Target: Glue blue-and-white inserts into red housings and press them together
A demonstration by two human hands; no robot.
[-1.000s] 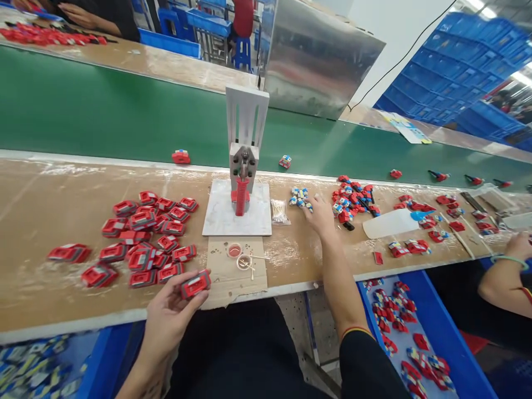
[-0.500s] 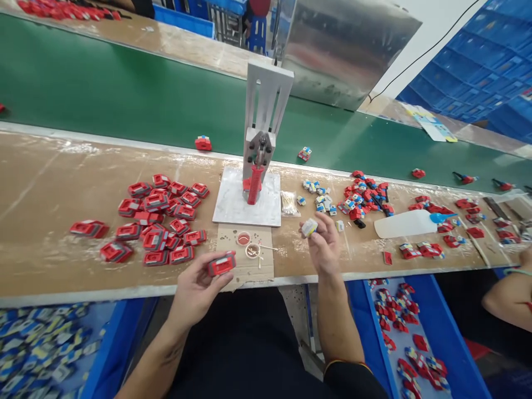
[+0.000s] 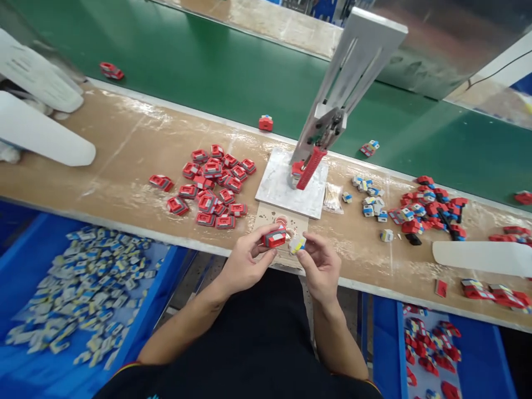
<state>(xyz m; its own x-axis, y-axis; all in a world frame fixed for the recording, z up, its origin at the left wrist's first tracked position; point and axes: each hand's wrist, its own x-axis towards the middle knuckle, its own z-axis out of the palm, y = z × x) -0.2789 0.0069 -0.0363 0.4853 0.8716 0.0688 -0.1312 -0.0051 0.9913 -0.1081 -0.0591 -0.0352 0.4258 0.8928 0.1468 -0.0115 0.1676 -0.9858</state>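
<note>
My left hand (image 3: 249, 257) grips a red and grey plastic part (image 3: 274, 237) between thumb and fingers. Close beside it, my right hand (image 3: 321, 265) pinches a small white, blue and yellow plastic part (image 3: 296, 244); a narrow gap separates the two parts. Both are held above a piece of cardboard (image 3: 266, 213) at the bench edge, partly covering small round dishes there. Behind them stands a metal toggle press (image 3: 332, 111) with a red handle (image 3: 311, 168) on a pale base plate (image 3: 270, 191). A pile of red and grey parts (image 3: 211, 169) lies to the left.
Right of the press are a bag of cotton swabs (image 3: 333, 198), small white and blue parts (image 3: 368, 206), red assemblies (image 3: 432, 208) and a white bottle (image 3: 482, 257). A green conveyor (image 3: 199, 72) carries scattered parts. Blue bins (image 3: 155, 299) with parts flank my lap.
My hands have come together, bringing the white part beside the red one. The camera view has swung left, showing more of the left bin and white objects at the far left.
</note>
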